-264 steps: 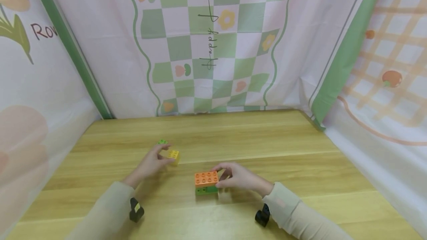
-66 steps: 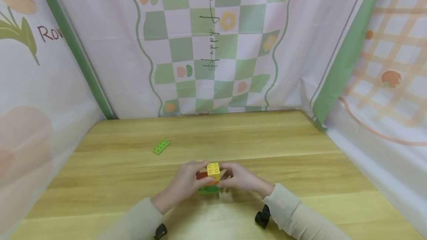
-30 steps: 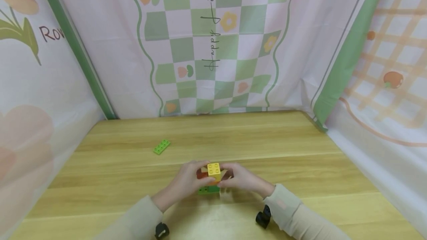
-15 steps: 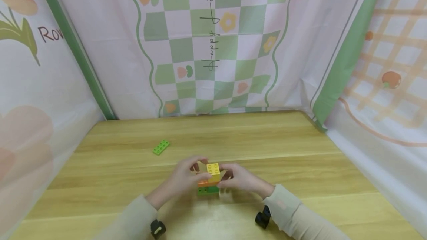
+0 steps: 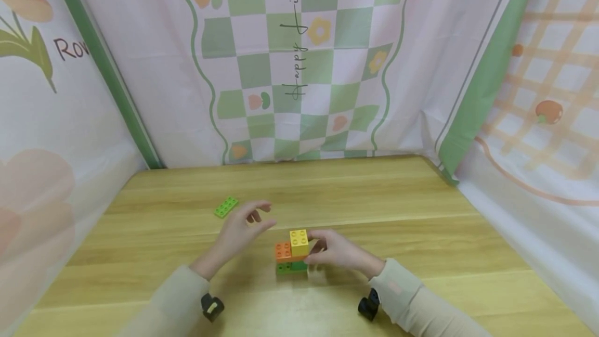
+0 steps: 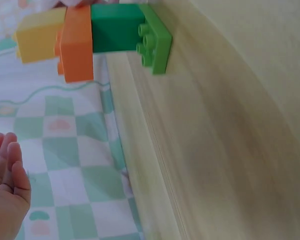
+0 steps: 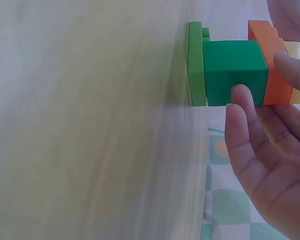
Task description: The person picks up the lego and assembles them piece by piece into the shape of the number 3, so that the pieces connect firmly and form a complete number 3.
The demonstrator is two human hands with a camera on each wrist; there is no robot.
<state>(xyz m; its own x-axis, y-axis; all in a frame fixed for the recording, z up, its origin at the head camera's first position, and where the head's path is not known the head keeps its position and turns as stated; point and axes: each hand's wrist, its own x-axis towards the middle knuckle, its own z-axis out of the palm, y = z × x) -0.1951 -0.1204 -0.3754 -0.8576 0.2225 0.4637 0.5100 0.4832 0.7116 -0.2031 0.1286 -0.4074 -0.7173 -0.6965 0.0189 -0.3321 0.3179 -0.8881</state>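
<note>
A stack of toy building bricks stands at the middle front of the table in the head view. On its light green base plate (image 6: 162, 45) sits a dark green brick (image 7: 235, 70), then an orange brick (image 5: 283, 251). A yellow brick (image 5: 299, 243) tops the orange one's right half. My right hand (image 5: 339, 251) holds the stack from the right, thumb on the orange brick and a fingertip against the dark green one. Apart from the stack, my left hand (image 5: 238, 230) hovers at its upper left, fingers loosely bent around nothing. Nearest to it lies a loose light green plate (image 5: 226, 207).
The wooden table (image 5: 374, 191) reaches back to a checked curtain (image 5: 318, 66). Printed cloth walls (image 5: 538, 134) hang at both sides. A small black camera (image 5: 212, 307) is strapped to each wrist.
Earlier, my left hand took the yellow brick from the table and set it on the orange brick. It has since let go and moved up and left. My right hand stays at the stack.
</note>
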